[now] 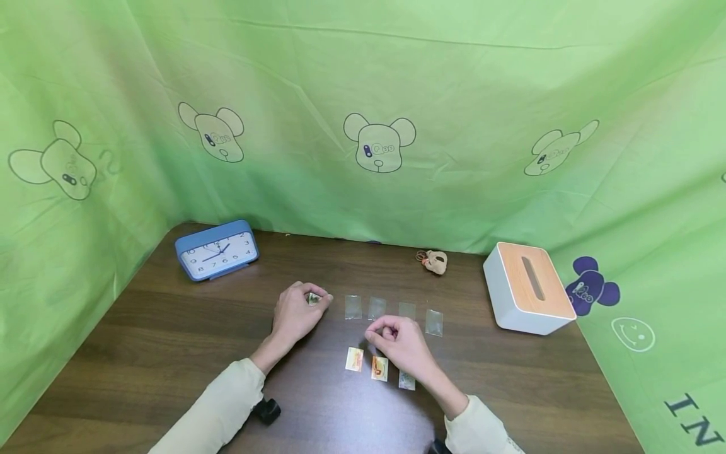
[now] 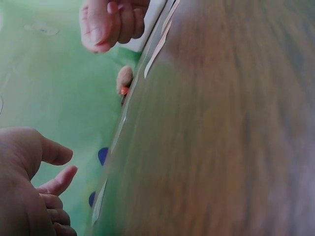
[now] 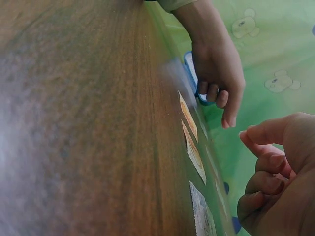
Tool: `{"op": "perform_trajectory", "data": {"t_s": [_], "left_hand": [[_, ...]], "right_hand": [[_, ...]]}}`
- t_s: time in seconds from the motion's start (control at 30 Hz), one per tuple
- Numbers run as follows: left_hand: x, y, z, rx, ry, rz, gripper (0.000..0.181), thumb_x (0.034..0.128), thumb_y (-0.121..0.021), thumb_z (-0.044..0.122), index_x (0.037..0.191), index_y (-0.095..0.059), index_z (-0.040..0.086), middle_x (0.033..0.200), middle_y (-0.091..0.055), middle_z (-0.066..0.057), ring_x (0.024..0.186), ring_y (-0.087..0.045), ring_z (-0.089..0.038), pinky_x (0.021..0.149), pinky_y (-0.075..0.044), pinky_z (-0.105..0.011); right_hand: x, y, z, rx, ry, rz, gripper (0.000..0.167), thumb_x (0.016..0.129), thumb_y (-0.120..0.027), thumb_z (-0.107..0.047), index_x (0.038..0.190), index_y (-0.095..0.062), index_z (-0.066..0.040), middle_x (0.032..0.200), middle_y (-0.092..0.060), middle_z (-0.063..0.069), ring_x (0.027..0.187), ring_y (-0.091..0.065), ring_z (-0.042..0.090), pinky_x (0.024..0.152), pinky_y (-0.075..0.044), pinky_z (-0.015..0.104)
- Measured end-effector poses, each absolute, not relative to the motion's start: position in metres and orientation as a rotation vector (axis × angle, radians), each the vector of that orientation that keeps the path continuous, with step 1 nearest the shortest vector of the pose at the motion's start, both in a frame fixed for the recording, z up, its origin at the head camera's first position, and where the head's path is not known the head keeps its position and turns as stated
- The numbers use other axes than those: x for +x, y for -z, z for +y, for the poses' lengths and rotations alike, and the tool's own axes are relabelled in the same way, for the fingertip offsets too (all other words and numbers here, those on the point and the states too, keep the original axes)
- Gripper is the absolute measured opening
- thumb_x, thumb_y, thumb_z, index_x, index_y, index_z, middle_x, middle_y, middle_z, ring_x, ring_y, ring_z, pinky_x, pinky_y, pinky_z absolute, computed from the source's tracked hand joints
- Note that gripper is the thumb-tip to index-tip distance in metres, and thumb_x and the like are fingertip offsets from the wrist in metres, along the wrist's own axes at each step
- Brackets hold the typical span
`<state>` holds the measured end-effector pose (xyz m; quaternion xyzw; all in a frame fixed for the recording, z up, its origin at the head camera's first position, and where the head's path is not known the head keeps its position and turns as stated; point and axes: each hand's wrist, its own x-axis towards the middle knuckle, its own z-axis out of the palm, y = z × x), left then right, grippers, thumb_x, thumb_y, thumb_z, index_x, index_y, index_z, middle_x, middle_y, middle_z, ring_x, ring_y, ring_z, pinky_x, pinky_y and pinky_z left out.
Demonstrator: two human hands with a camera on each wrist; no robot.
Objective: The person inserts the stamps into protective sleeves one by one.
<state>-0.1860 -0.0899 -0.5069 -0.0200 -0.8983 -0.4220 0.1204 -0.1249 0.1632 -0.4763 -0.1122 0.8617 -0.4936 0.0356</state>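
L arm (image 1: 218,407) twd 1 o'clock, L hand (image 1: 297,312) thumb/index apart; R arm (image 1: 476,429) twd 11 o'clock, R hand (image 1: 404,343) thumb/index tips tog., other fingers curled.

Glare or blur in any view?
Head: pale glare low on the table, clock numerals legible, print on the cards too small to read; left wrist: wood grain soft, blurry; right wrist: bright glare at picture's left edge.

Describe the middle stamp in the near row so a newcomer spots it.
On the brown table, find the row of clear sleeves. On its near side, by the right hand, lies another row of three. The middle stamp has a bold orange picture, unlike its paler left neighbour and greyish right one.
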Motion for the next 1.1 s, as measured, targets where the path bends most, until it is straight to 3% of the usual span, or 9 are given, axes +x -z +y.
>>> {"op": "perform_trajectory", "data": {"t_s": [0.13,0.27,0.43,0.63,0.8,1.1], "left_hand": [[-0.19,0.516,-0.085,-0.059,1.211,-2.665,0.015,0.0893,-0.086,0.041,0.087,-0.083,0.027,0.081,-0.074,0.008,0.079,-0.07,-0.021,0.069,-0.054,-0.04],[-0.183,0.498,-0.079,-0.052,1.244,-2.723,0.019,0.0909,-0.087,0.039,0.09,-0.084,0.02,0.061,-0.06,0.01,0.06,-0.056,-0.014,0.057,-0.045,-0.035],[-0.179,0.496,-0.075,-0.085,1.238,-2.758,0.023,0.0899,-0.089,0.039,0.089,-0.084,0.017,0.056,-0.05,0.008,0.056,-0.046,-0.012,0.051,-0.038,-0.035],[-0.187,0.515,-0.069,-0.123,1.185,-2.808,0.029,0.0894,-0.09,0.049,0.091,-0.083,0.02,0.063,-0.059,0.01,0.058,-0.049,-0.01,0.053,-0.04,-0.034],[-0.187,0.509,-0.064,-0.114,1.18,-2.856,0.03,0.0885,-0.089,0.053,0.091,-0.082,0.023,0.077,-0.072,0.011,0.066,-0.058,-0.011,0.06,-0.048,-0.036],[-0.178,0.487,-0.053,-0.076,1.14,-2.908,0.028,0.0892,-0.09,0.046,0.092,-0.081,0.02,0.088,-0.078,0.002,0.078,-0.068,-0.017,0.073,-0.058,-0.048]], "right_hand": [[-0.126,0.477,0.162,-0.349,1.506,2.641,0.011,0.096,-0.085,-0.01,0.091,-0.083,-0.019,0.061,-0.038,-0.012,0.058,-0.036,0.0,0.062,-0.035,0.023],[-0.126,0.477,0.162,-0.361,1.507,2.639,0.01,0.096,-0.085,-0.011,0.091,-0.083,-0.019,0.061,-0.038,-0.011,0.058,-0.036,0.0,0.061,-0.034,0.023],[-0.126,0.477,0.163,-0.36,1.487,2.651,0.011,0.097,-0.085,-0.011,0.091,-0.083,-0.019,0.06,-0.038,-0.011,0.058,-0.035,0.0,0.061,-0.034,0.023],[-0.126,0.476,0.162,-0.358,1.482,2.655,0.01,0.096,-0.085,-0.011,0.091,-0.083,-0.018,0.061,-0.037,-0.011,0.058,-0.035,-0.001,0.061,-0.034,0.022],[-0.126,0.476,0.163,-0.358,1.476,2.642,0.009,0.093,-0.089,-0.012,0.092,-0.081,-0.017,0.063,-0.035,-0.011,0.058,-0.032,-0.001,0.059,-0.031,0.022],[-0.126,0.476,0.164,-0.367,1.466,2.642,0.017,0.089,-0.094,-0.018,0.093,-0.079,-0.022,0.057,-0.033,-0.012,0.052,-0.029,0.002,0.055,-0.031,0.022]]}}
